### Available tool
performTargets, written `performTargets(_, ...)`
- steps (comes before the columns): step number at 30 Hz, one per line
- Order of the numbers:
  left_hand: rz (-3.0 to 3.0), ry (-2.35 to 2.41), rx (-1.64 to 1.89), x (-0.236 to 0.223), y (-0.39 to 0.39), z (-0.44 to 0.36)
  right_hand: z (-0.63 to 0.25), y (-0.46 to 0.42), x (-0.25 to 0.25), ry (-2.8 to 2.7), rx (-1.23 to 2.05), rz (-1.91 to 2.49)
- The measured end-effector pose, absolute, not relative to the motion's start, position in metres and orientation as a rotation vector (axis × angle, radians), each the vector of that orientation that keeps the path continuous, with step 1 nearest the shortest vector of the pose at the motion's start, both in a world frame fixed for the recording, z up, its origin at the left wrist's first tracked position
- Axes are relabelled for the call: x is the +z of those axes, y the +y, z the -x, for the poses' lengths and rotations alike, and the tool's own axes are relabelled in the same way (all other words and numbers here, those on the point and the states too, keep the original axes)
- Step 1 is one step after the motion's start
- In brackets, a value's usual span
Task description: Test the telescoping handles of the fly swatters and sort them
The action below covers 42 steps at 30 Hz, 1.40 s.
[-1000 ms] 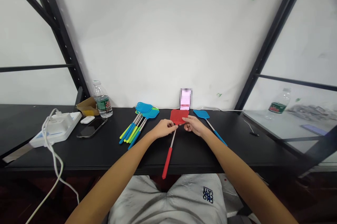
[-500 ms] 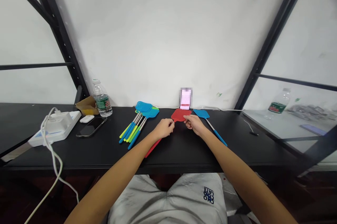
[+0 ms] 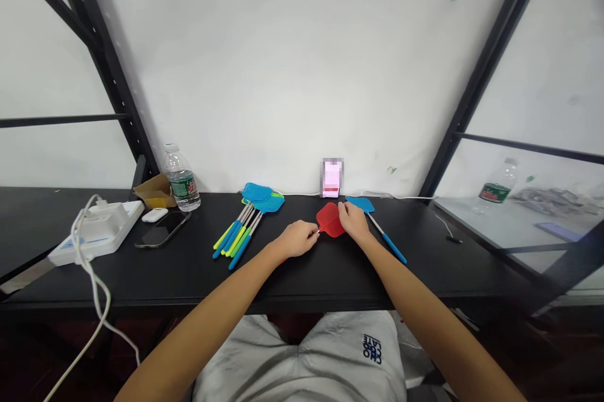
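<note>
Currently I read the scene as follows. A long black desk (image 3: pixel 377 282) runs across the view, backed by a white wall (image 3: pixel 264 75) and flanked by dark steel shelf uprights (image 3: pixel 106 68). Toward its left end sit a white power strip (image 3: pixel 94 232) with a white cable, a black smartphone (image 3: pixel 163 229), and a clear plastic water bottle (image 3: pixel 182 182) with a green label. Near the rear edge, left of centre, lies a bundle of blue and green plastic fly swatters (image 3: pixel 259 197) with telescopic steel shafts. A single blue plastic fly swatter (image 3: pixel 361 204) lies to the right.

Between them, near the rear edge, is a red plastic fly swatter (image 3: pixel 329 219). Its mesh head looks intact, and its thin steel shaft runs down-left; my view of the handle is blocked by the left hand (image 3: pixel 297 238) and forearm.

I judge the step in hand to be a two-handed hold at the swatter's neck. Further handling calls for a steady grip on that slender joint. The left fingers (image 3: pixel 309 237) are closed together around the shaft. The right hand (image 3: pixel 353 223) lies on the head's edge, fingers together; I cannot tell whether they clamp or merely rest.
</note>
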<state>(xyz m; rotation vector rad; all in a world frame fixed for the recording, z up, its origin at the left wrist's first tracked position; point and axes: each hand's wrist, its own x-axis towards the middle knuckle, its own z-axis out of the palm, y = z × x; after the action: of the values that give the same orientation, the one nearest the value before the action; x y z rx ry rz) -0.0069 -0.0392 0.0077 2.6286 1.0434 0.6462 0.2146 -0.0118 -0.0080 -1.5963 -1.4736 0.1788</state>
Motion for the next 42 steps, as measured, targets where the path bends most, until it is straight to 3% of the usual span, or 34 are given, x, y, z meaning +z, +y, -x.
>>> performTargets(25,-2.466,0.768,0.705,0.005,-0.041,-0.005,-0.207,-0.012,-0.002,-1.408,-0.182,1.782)
performTargets(35,-2.144,0.776,0.625,0.01,-0.045,-0.004,-0.228,-0.009,-0.001,-1.217,-0.306,1.66)
performTargets(42,-2.234,0.935,0.692,0.007,-0.038,0.001,-0.248,-0.011,0.002,-1.157,-0.248,1.794)
